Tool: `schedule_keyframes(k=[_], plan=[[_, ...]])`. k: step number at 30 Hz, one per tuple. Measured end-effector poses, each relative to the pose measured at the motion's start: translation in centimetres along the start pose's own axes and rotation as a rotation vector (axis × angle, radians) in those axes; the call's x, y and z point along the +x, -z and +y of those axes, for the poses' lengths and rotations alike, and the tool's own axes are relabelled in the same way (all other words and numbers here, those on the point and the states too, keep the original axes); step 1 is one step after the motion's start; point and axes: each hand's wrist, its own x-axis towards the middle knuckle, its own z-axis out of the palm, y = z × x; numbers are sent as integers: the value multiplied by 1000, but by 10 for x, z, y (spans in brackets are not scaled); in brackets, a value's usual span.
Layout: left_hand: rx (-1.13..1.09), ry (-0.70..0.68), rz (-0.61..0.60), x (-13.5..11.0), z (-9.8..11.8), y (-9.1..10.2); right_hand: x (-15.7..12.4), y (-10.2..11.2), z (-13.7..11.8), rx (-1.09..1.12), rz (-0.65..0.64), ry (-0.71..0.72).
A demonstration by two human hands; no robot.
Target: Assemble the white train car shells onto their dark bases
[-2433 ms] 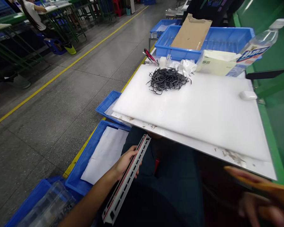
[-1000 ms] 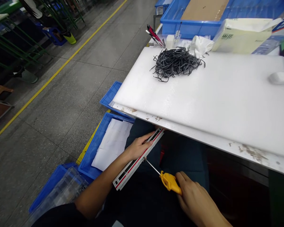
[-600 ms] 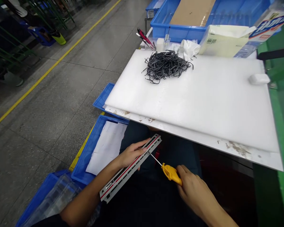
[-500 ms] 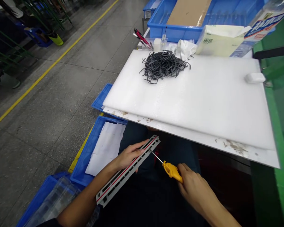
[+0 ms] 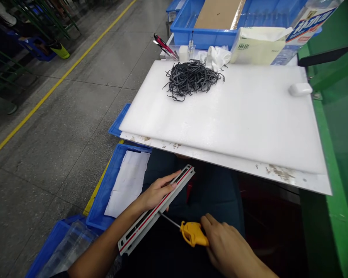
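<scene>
My left hand (image 5: pixel 156 192) grips a long white slotted strip with a red stripe (image 5: pixel 139 224), held slantwise over my lap below the table edge. My right hand (image 5: pixel 224 247) is closed on a yellow-handled tool (image 5: pixel 192 234) whose thin metal nozzle points at the strip's middle, just under my left fingers. A white board (image 5: pixel 249 119) lies on the table above both hands, with a pile of black cord pieces (image 5: pixel 191 77) at its far left.
Blue bins lined with white paper (image 5: pixel 127 181) stand on the floor at my left, one with clear plastic (image 5: pixel 66 255). Behind the board are blue crates (image 5: pixel 208 23), a tissue box (image 5: pixel 258 46), a bottle (image 5: pixel 304 27), white cloth and pens. A small white object (image 5: pixel 300 89) lies at the right.
The yellow tool has come into my right hand and gone to the strip. Its nozzle has slid from the strip's upper end down toward its middle. My left hand keeps its grip.
</scene>
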Motion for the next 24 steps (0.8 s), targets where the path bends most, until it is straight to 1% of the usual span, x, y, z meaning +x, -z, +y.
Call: schedule_keyframes(k=[2,5,7,8,10,14,16,17,18,20,24], plan=[[-7,11,-22,-2,2,-2,2,8,14,20,35,-70],[-28,15,-36,-8,7,-5,6,25,42,14,111,-218],[-25,8,-40,-9,8,-6,6,32,51,-4,136,-268],[-22,3,-38,-8,8,-7,5,32,50,-6,135,-262],[-22,-8,-14,-3,6,-7,2,26,38,0,98,-196],[-10,-31,75,13,3,-12,-7,5,-4,-33,-38,3],[-7,-35,70,21,4,-17,-11,-2,-16,-43,-88,82],[-13,-33,57,24,4,-20,-12,-4,-18,-38,-99,106],[-20,-27,42,25,5,-22,-13,-4,-17,-31,-94,114],[-37,-6,17,27,6,-26,-13,-2,-7,-16,-50,83],[-72,16,39,20,8,-26,-8,9,28,5,81,-88]])
